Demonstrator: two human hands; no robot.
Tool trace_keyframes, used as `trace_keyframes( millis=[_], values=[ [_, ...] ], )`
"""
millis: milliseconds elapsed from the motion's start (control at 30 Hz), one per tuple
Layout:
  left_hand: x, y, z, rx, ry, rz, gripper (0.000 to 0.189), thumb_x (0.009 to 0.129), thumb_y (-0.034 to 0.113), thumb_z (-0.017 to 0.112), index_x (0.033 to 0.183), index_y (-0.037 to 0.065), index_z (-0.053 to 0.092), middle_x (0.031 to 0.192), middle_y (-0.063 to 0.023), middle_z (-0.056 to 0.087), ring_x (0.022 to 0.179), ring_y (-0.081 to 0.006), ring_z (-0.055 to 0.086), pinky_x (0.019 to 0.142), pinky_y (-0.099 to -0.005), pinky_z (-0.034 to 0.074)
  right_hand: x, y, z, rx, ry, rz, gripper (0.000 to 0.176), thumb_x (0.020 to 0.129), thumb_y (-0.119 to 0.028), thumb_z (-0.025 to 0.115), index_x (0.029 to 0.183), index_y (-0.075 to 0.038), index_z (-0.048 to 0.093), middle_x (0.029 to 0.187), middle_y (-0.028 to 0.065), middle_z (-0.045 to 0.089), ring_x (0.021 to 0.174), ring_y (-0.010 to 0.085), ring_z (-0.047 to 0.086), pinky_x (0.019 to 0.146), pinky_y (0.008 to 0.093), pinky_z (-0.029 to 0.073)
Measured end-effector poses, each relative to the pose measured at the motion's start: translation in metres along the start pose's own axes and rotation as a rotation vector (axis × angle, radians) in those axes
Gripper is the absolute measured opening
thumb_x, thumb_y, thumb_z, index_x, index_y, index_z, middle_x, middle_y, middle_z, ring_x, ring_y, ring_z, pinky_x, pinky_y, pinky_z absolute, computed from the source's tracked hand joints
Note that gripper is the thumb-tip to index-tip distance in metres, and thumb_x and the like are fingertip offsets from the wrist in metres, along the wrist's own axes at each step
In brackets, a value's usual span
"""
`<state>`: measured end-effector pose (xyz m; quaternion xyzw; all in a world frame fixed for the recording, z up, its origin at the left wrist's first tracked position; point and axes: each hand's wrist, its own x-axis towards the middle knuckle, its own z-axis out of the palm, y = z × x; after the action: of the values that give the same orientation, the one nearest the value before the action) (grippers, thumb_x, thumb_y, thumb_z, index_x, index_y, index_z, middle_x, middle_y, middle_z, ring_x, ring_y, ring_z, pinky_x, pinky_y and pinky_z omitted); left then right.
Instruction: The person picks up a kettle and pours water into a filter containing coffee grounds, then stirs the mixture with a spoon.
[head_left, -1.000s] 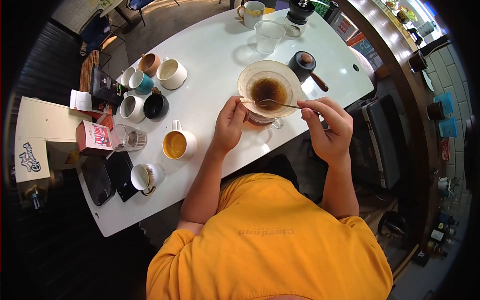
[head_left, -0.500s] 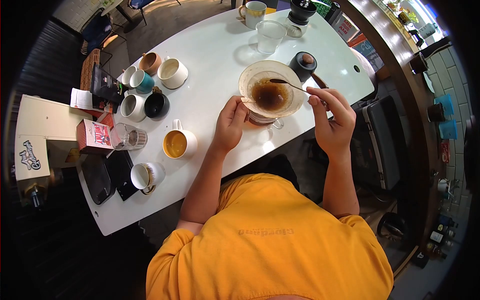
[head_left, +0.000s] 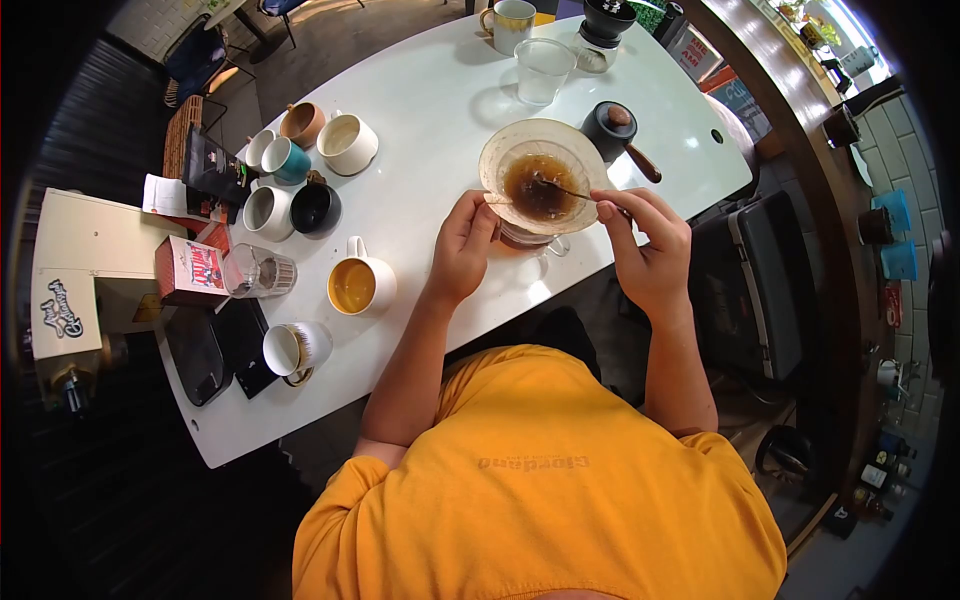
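A coffee dripper lined with a paper filter (head_left: pixel 498 163) sits on a glass server (head_left: pixel 528 241) near the table's front edge. Brown, wet coffee (head_left: pixel 533 198) pools in the filter. My left hand (head_left: pixel 464 246) pinches the dripper at its left side; the exact grip is partly hidden by the fingers. Between the thumb and fingers of my right hand (head_left: pixel 648 241) is a dark, thin-handled spoon (head_left: pixel 572 191), its tip down in the coffee. Just behind the dripper stands a dark pot with a wooden handle (head_left: pixel 609 129).
Several mugs stand to the left, among them a white mug with a yellow inside (head_left: pixel 360 284) and a black cup (head_left: pixel 315 208). A clear plastic cup (head_left: pixel 543 72) and a coffee grinder (head_left: pixel 604 30) are at the back. A phone (head_left: pixel 195 355) lies at the left corner.
My right hand has moved left and slightly down, and the spoon's tip has gone from above the filter's far side into the coffee. My left hand stays at the dripper.
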<state>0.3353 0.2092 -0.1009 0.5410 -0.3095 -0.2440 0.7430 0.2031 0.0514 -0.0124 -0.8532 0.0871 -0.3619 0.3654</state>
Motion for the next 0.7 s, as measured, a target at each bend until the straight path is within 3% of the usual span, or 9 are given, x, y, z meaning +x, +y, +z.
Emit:
trace_keyframes(
  millis=[700],
  values=[
    [-0.0003,0.0011,0.0015,0.048,0.009,0.011,0.025,0.101,0.024,0.039,0.101,0.004,0.054,0.079,0.0031,0.048,0.072,-0.0064,0.042,0.068,-0.0205,0.037,0.0010,0.0022,-0.0075,0.012,0.151,-0.051,0.015,0.082,0.001,0.065,0.097,0.001,0.069,0.078,0.0078,0.064,0.063,0.0102,0.058,0.058,0.0209,0.045]
  ],
)
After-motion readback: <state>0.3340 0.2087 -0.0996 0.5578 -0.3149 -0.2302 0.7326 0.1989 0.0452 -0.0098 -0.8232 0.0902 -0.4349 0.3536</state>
